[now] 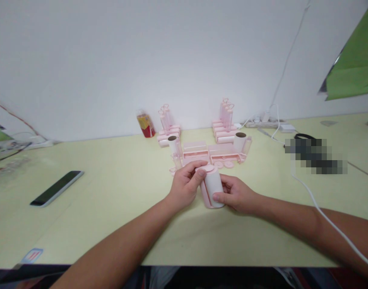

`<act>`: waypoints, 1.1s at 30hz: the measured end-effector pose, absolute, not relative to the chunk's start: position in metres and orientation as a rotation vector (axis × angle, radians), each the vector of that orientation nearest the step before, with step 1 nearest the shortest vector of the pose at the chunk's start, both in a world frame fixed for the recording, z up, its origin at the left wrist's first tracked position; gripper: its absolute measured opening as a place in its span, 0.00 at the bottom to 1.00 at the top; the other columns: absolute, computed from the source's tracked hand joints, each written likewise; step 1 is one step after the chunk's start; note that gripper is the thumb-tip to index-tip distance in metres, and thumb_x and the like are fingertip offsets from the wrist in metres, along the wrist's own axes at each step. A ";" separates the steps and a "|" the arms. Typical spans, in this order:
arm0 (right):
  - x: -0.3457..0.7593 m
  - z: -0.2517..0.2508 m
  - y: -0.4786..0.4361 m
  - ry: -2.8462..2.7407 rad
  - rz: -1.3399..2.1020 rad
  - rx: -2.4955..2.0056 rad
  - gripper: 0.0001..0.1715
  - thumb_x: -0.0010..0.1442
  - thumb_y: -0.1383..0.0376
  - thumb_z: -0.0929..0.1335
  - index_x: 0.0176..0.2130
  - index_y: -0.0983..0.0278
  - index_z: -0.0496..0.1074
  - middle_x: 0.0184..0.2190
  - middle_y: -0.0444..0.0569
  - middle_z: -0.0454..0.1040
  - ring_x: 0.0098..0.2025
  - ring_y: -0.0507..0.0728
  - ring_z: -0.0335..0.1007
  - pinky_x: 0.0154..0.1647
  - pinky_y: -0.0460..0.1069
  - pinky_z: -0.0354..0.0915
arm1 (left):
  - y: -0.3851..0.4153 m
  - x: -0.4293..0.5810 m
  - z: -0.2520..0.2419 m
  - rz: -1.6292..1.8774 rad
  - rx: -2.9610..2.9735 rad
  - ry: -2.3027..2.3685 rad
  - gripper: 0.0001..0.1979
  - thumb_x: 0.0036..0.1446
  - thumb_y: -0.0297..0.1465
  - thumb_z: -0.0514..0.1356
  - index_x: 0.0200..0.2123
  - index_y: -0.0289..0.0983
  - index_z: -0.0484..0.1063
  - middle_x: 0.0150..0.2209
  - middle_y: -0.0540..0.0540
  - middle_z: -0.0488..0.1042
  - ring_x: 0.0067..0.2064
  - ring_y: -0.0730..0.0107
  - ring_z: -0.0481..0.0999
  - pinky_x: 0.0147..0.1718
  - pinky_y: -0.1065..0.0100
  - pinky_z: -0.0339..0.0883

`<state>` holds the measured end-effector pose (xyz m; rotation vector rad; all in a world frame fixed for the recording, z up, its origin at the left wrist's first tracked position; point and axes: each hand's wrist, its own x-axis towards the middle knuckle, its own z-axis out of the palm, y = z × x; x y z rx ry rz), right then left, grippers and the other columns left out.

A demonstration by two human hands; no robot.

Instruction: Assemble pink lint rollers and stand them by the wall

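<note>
Upright between my hands, just above or on the table, is a lint roller (214, 184) with a white sheet roll, a pink end disc on top and a pink case part along its left side. My left hand (186, 185) grips the top, with its thumb and fingers at the pink disc. Lower down, my right hand (236, 194) is wrapped around the white roll, thumb in front. Some fingers of both hands are hidden behind it. Right behind lie pink case parts (196, 154) and loose pink discs (228, 164).
Two white rolls with cardboard cores stand behind, a left roll (172, 145) and a right roll (240, 142). Pink roller sets (168, 132) line the wall near a drink can (146, 125). A phone (57, 188) lies left; a white cable (319, 212) crosses the right.
</note>
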<state>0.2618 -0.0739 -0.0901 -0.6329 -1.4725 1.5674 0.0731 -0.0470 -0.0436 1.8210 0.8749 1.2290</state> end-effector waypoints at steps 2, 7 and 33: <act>0.262 -0.089 -0.074 -1.469 1.566 -0.623 0.22 0.55 0.58 0.75 0.45 0.65 0.70 0.35 0.46 0.70 0.35 0.54 0.66 0.35 0.47 0.63 | -0.046 0.073 -0.043 1.245 1.844 0.881 0.22 0.61 0.46 0.58 0.45 0.33 0.76 0.41 0.42 0.79 0.41 0.64 0.77 0.40 0.67 0.70; 0.266 -0.091 -0.073 -1.435 1.565 -0.684 0.24 0.59 0.52 0.71 0.47 0.65 0.68 0.24 0.41 0.68 0.19 0.47 0.57 0.17 0.42 0.53 | -0.043 0.075 -0.048 1.235 1.835 0.904 0.21 0.64 0.44 0.55 0.48 0.34 0.75 0.39 0.44 0.78 0.36 0.70 0.74 0.36 0.68 0.70; 0.273 -0.094 -0.058 -0.934 1.702 -0.571 0.14 0.55 0.60 0.71 0.41 0.63 0.70 0.24 0.43 0.72 0.22 0.54 0.67 0.21 0.50 0.71 | 0.014 0.027 -0.043 0.825 2.205 1.824 0.10 0.59 0.36 0.57 0.42 0.38 0.70 0.42 0.42 0.76 0.43 0.59 0.74 0.42 0.60 0.66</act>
